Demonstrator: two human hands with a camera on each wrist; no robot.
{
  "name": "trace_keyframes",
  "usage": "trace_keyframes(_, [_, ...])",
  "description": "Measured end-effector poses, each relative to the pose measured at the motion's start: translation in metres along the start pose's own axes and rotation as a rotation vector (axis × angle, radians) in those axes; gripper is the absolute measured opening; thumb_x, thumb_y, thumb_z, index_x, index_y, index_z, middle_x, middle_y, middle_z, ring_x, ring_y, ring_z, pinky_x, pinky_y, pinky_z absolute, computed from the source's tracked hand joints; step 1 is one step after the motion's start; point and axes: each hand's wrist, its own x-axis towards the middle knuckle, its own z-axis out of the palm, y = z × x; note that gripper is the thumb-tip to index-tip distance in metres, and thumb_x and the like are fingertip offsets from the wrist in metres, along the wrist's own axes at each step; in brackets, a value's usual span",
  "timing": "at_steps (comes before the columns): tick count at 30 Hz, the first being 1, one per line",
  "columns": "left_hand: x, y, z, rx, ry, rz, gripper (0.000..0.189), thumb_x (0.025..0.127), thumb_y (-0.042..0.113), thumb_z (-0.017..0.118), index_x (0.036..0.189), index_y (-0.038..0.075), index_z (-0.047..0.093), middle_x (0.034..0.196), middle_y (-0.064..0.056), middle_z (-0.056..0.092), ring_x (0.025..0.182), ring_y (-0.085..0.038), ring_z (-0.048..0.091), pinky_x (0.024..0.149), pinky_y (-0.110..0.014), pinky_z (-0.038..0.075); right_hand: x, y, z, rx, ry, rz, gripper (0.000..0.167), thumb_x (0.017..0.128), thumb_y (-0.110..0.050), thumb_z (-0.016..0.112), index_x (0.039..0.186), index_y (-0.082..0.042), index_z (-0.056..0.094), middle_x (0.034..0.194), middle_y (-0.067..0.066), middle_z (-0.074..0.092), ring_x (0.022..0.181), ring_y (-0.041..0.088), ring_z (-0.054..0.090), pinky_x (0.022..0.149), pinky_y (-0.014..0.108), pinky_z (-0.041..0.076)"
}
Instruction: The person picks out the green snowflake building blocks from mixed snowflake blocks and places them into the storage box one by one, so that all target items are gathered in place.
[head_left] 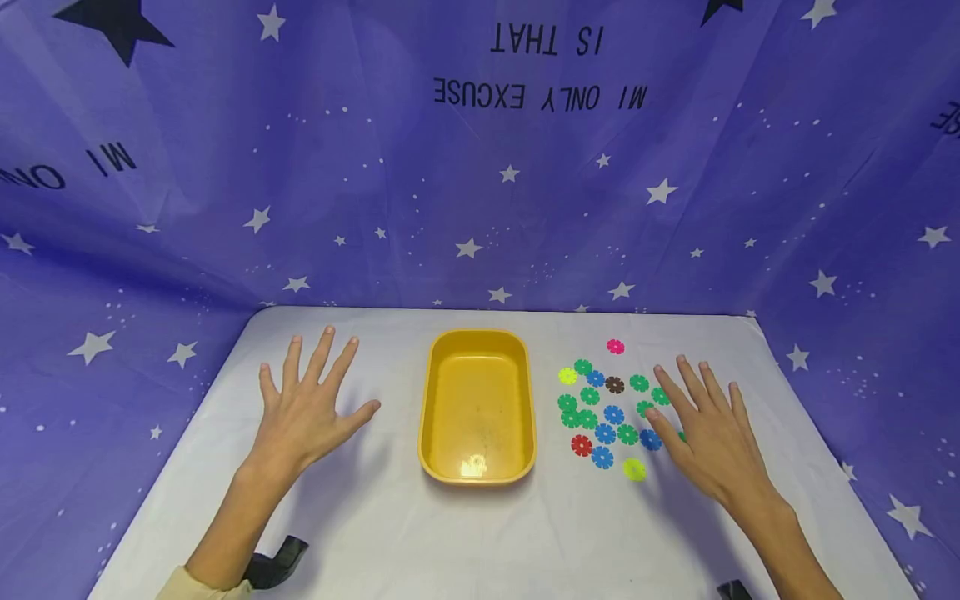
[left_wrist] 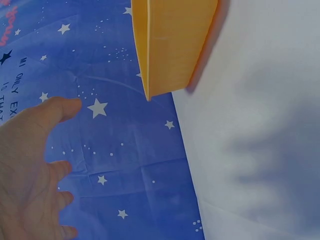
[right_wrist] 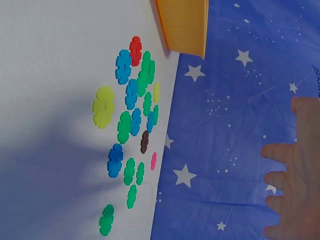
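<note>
My left hand (head_left: pixel 303 417) is held over the left side of the table with its fingers spread, holding nothing. On the other side my right hand (head_left: pixel 712 437) hovers with spread fingers beside a scatter of flat, notched plastic discs, overlapping a few of them in the head view. Most discs are green (head_left: pixel 627 434) or blue (head_left: pixel 602 457); there are also yellow (head_left: pixel 634 469), red (head_left: pixel 581 445), brown (head_left: pixel 614 385) and pink (head_left: pixel 616 347) ones. Between the hands stands a yellow rectangular tray (head_left: pixel 425 408) with nothing in it. The right wrist view shows the discs lying flat, such as a yellow disc (right_wrist: pixel 103 107).
A white cloth covers the table (head_left: pixel 480 542). Purple-blue fabric (head_left: pixel 420 200) with stars and lettering hangs behind it and along both sides. A black strap end (head_left: pixel 277 562) sticks out by the left wrist, another black piece (head_left: pixel 733 590) near the right forearm.
</note>
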Motion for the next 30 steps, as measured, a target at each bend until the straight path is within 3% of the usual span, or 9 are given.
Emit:
trace_keyframes(12, [-0.001, -0.001, 0.002, -0.004, -0.008, 0.003, 0.089, 0.09, 0.061, 0.058, 0.16, 0.019, 0.024, 0.166, -0.013, 0.009, 0.147, -0.047, -0.005, 0.103, -0.081, -0.002, -0.001, -0.001, 0.003, -0.005, -0.016, 0.029, 0.067, 0.101, -0.047, 0.049, 0.155, -0.01, 0.036, 0.159, 0.023, 0.025, 0.147, 0.045, 0.012, 0.116, 0.062, -0.007])
trace_keyframes(16, [-0.001, -0.001, 0.004, -0.051, -0.052, 0.005, 0.085, 0.092, 0.055, 0.06, 0.16, 0.02, 0.023, 0.165, -0.015, 0.013, 0.146, -0.05, 0.004, 0.103, -0.081, 0.004, -0.002, -0.002, 0.005, 0.031, -0.028, 0.046, 0.064, 0.099, -0.044, 0.055, 0.149, -0.005, 0.045, 0.155, 0.025, 0.033, 0.143, 0.047, 0.023, 0.115, 0.066, 0.008])
trace_keyframes(20, [0.001, -0.002, 0.011, -0.257, -0.158, 0.042, 0.078, 0.097, 0.041, 0.061, 0.16, 0.016, 0.024, 0.161, -0.021, 0.021, 0.142, -0.051, 0.018, 0.106, -0.076, 0.016, -0.003, -0.002, 0.01, 0.127, -0.048, 0.088, 0.054, 0.097, -0.036, 0.062, 0.139, -0.002, 0.055, 0.145, 0.026, 0.046, 0.132, 0.048, 0.04, 0.103, 0.068, 0.031])
trace_keyframes(23, [0.003, -0.003, 0.019, -0.441, -0.221, 0.07, 0.072, 0.098, 0.033, 0.061, 0.159, 0.013, 0.026, 0.159, -0.021, 0.027, 0.141, -0.048, 0.027, 0.108, -0.07, 0.024, -0.001, -0.002, 0.016, 0.202, -0.044, 0.127, 0.045, 0.096, -0.028, 0.065, 0.133, -0.002, 0.06, 0.136, 0.025, 0.055, 0.124, 0.048, 0.049, 0.097, 0.068, 0.04])
trace_keyframes(30, [0.01, 0.001, 0.047, -0.762, -0.315, 0.027, 0.069, 0.098, 0.032, 0.063, 0.157, 0.016, 0.031, 0.158, -0.017, 0.032, 0.136, -0.04, 0.042, 0.106, -0.061, 0.037, 0.007, 0.002, 0.04, 0.371, 0.036, 0.135, 0.032, 0.088, -0.006, 0.074, 0.119, 0.001, 0.068, 0.112, 0.02, 0.069, 0.099, 0.038, 0.066, 0.079, 0.053, 0.057])
